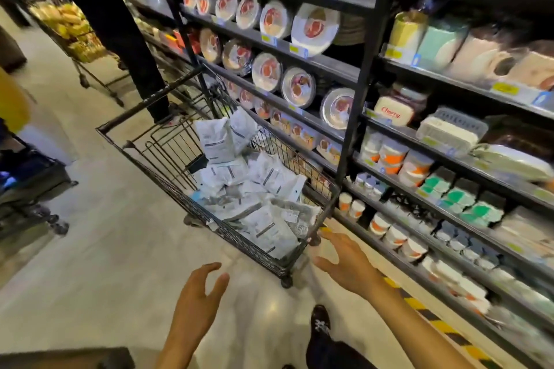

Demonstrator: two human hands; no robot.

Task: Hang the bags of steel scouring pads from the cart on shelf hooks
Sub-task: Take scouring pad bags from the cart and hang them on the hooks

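Just the head view here, looking down an aisle. The wire shopping cart (150, 165) is parked right up against the black shelving unit (365, 84). The bags of steel scouring pads (269, 228) are all piled loose inside it, whitish packs with label print, a couple propped up at the far end and the rest lying flat toward the near end. I'd say we're at the very start of a pick: nothing is in hand, and no bag is out of the cart as far as I can see.

Both forearms come in from the bottom of the frame. The left hand (198, 293) hangs over the bare floor (90, 249), short of the cart, palm turned inward, fingers loosely curved and apart, holding nothing. The right hand (344, 263) is further forward, fingers spread and empty, fingertips just beside the cart's near corner. I can't tell if they touch the rim.

Next move, my guess: reach over that near rim and pinch the closest bag by its top edge, where the hang hole should be. Honestly I can't pick out the hooks in this blur. The shelves in front mostly hold foil trays (266, 72) and stacked cups (389, 156), so finding the right peg comes first.
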